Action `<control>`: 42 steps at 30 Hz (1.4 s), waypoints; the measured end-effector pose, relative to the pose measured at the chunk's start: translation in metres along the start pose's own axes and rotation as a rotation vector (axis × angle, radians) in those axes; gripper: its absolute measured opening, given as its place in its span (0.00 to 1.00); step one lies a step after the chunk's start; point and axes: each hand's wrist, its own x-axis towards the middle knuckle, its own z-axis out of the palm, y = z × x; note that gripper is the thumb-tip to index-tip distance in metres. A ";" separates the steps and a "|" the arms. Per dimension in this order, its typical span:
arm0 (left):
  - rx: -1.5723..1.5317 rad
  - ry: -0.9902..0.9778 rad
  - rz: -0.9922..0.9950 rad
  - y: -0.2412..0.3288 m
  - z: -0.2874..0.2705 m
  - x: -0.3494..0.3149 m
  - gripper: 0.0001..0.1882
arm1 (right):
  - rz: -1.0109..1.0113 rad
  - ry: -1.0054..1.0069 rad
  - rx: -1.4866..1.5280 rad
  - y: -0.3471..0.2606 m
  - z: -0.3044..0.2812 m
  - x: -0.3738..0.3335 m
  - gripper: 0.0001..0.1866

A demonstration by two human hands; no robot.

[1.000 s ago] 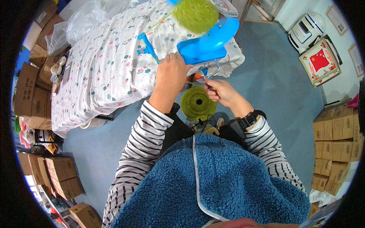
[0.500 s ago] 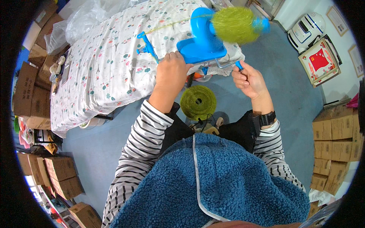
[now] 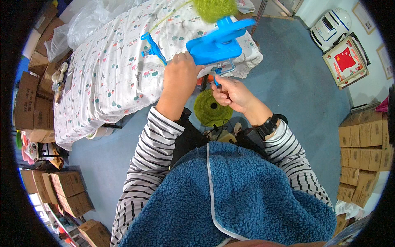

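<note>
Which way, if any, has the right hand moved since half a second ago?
Yes: the right hand has moved left and slightly toward the person, judged against the blue base.

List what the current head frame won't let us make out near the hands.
All in the head view:
- Left hand: palm side, so its exact grip on the blue winder, hidden by the hand's own back.
- Crank handle: partly covered by the right hand.
- Upper yarn ball: top cut off by the picture's upper edge.
- Lower yarn roll: upper right rim hidden behind the right hand.
</note>
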 end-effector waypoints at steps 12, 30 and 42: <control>-0.022 -0.041 -0.009 -0.001 -0.001 0.002 0.24 | -0.135 0.310 -0.092 -0.009 -0.072 -0.034 0.18; -0.017 0.007 0.010 -0.002 0.001 0.000 0.23 | -0.094 -0.059 0.198 -0.010 0.005 -0.007 0.19; -0.026 0.001 0.014 -0.003 0.003 0.000 0.24 | -0.067 0.206 0.015 0.001 -0.084 -0.027 0.18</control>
